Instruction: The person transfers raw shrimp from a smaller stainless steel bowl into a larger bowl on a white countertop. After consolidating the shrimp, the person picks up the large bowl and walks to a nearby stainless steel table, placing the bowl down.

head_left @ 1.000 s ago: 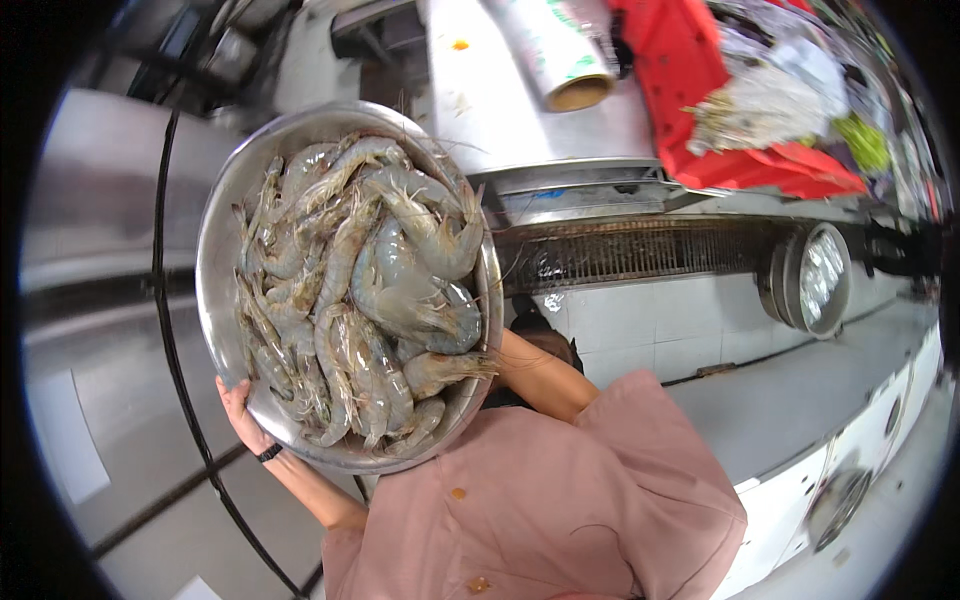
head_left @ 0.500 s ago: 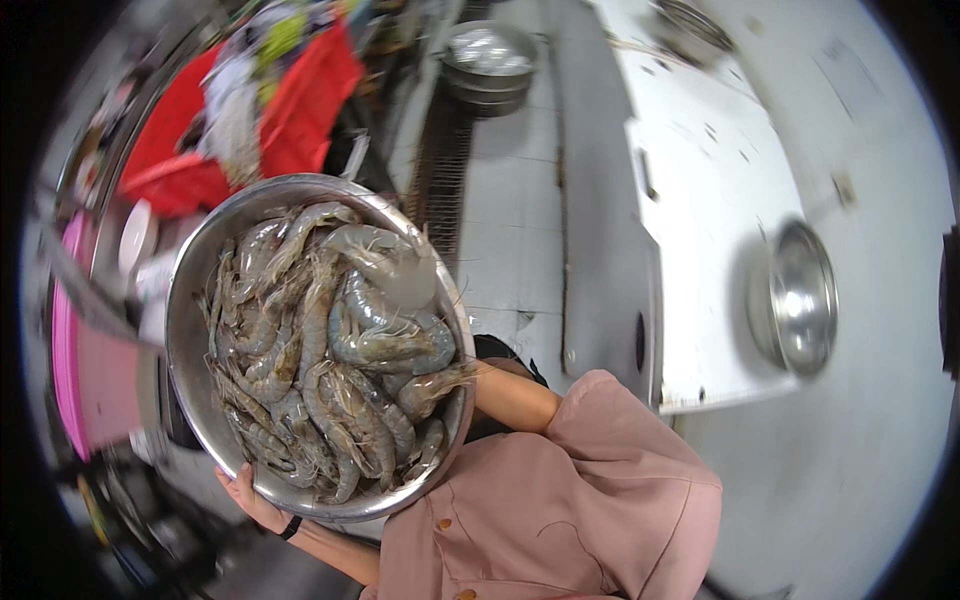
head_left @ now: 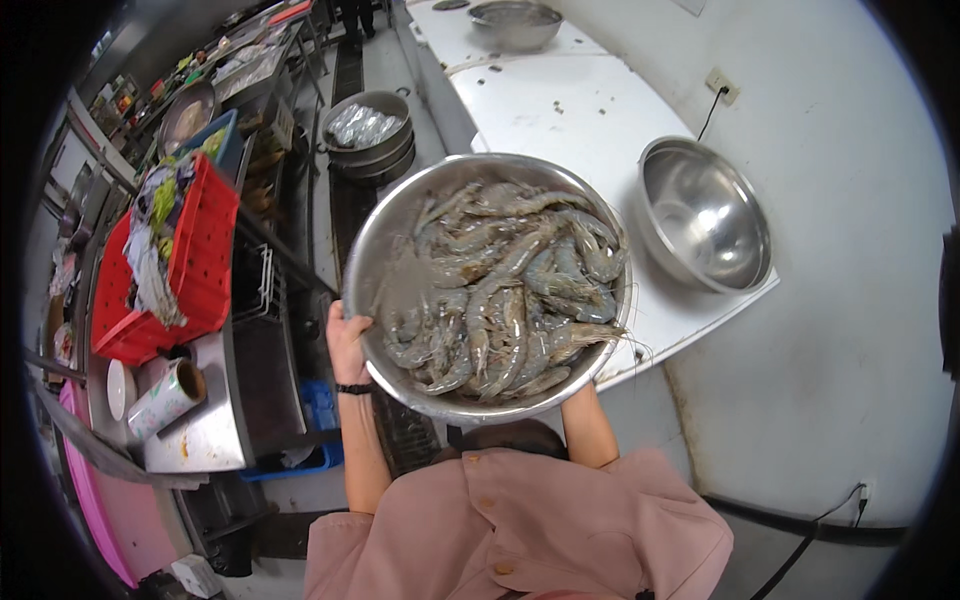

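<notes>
A wide, round steel bowl [head_left: 383, 262] is held up in front of my chest. It is heaped with raw, unpeeled grey shrimp [head_left: 510, 290], and some feelers hang over the rim on the right. My left hand [head_left: 347, 345] grips the bowl's left side, thumb at the rim and a dark band on the wrist. From below, my right forearm [head_left: 588, 425] reaches up to the bowl's near right side and supports it there. The bowl hides that hand's fingers.
On the white worktop [head_left: 655, 335] to the right stands a shiny steel bowl [head_left: 705, 215]; another metal bowl [head_left: 515, 28] is farther back. Stacked pots [head_left: 370, 150] stand on the floor ahead. At left are a red crate [head_left: 205, 265], a wrap roll [head_left: 170, 397] and a pink bin [head_left: 95, 490].
My view and body have turned rightward. The bowl of shrimp has shifted from the left to the middle, its near right edge close to the white worktop. Both arms still carry it.
</notes>
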`<state>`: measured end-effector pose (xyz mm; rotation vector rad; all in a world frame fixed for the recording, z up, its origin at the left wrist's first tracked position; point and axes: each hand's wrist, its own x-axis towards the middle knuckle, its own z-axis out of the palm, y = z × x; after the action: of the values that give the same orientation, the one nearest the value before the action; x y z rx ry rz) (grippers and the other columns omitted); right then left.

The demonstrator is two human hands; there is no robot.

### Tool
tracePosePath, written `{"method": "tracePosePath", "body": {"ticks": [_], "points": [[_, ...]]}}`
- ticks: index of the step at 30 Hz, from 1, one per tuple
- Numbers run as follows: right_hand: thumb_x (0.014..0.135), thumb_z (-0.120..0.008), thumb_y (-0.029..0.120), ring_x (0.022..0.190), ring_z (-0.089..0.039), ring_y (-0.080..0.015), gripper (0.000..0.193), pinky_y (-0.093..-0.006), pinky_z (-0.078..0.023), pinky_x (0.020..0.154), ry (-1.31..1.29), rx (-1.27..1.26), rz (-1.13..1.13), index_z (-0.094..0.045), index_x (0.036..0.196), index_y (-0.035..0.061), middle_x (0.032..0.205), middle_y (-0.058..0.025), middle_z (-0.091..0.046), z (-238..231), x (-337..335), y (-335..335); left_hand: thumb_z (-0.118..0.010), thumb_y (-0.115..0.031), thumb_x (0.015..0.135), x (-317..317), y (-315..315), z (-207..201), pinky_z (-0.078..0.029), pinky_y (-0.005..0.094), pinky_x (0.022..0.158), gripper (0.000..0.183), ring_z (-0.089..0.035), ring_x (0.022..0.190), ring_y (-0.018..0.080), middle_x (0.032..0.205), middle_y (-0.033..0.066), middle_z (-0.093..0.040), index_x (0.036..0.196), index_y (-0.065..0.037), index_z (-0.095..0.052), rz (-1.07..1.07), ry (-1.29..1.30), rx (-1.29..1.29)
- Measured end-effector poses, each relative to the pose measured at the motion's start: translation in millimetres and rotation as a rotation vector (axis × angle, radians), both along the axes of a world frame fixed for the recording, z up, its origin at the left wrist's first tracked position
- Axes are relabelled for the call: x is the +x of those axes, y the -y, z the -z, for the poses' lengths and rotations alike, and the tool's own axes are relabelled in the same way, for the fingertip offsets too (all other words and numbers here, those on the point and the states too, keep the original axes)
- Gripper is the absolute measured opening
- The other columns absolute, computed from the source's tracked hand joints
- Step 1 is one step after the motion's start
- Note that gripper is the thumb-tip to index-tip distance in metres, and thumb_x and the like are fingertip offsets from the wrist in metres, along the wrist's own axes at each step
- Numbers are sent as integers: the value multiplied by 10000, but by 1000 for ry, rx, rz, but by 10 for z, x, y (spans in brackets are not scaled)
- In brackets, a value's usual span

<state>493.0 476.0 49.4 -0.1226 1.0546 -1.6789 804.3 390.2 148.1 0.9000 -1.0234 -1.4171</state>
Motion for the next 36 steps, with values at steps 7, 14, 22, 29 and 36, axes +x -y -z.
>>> {"method": "tracePosePath", "body": {"ticks": [7,14,22,29,36], "points": [[881,-443,366,790,-557,-148,365,-328,-474,648,145,-209,194,-504,1073,62,860,-40,-597,-235,-1052,496,-480,83,665,-1544,977,293,-434,256,623,261,-484,650,120,763,22,-508,882,-61,-465,88,-79,136],[883,-438,371,795,-559,-151,372,-331,-476,651,387,-523,224,-502,1080,62,867,-42,-599,-103,-1270,749,-518,60,654,-2190,1773,229,-427,230,655,256,-520,693,105,798,17,-549,871,-73,-492,207,66,109],[909,-406,367,991,-513,-191,418,-349,-418,841,167,-439,544,-456,1187,59,1118,-80,-538,-651,-1424,440,-554,19,654,-2764,2319,232,-435,254,689,267,-543,735,123,806,33,-588,919,-13,-563,81,140,40],[896,-459,261,1232,-315,-266,354,-469,-234,1051,-173,-460,340,-453,1210,98,1336,-131,-339,-815,-1255,637,-517,-31,658,-3724,2281,156,-426,375,755,268,-513,783,247,795,131,-498,912,-25,-432,-236,73,156],[897,-462,218,1166,-373,-261,225,-510,-255,1031,-294,-395,258,-477,1082,92,1242,-105,-393,-829,-1379,887,-570,-280,811,-3668,1651,444,-435,327,832,512,-527,988,211,1062,131,-535,1197,-4,-376,355,-175,31]]}}
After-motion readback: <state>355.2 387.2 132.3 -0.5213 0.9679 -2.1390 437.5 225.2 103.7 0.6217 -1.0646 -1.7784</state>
